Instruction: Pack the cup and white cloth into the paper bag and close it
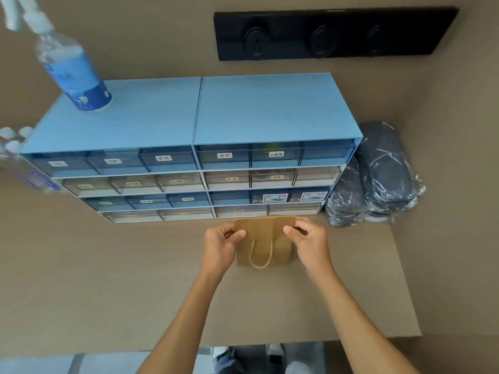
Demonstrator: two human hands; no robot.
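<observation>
**Both hands pinching top of paper bag**

Paper bag [263, 242] standing on tabletop [108, 279], centre, just near of drawer cabinet [194, 147]. Brown, top edge folded over, twisted handle [260, 253] hanging down near face. Left hand [221, 245] gripping top left corner of bag, thumb on near side, fingers curled behind. Right hand [307, 242] gripping top right corner same way. Both forearms bare, reaching in from near edge. Cup and white cloth not visible; cannot tell if inside bag. Blue cabinet with rows of small labelled drawers, against far wall. Spray bottle [73, 74] upright on cabinet top, far left. More bottles [16, 147] at left edge, blurred. Dark bundles wrapped in clear plastic [378, 179] right of cabinet, stacked, on tabletop. Black socket panel [334, 33] on wall, far right. Shoes [251, 357] below near edge of tabletop.
</observation>
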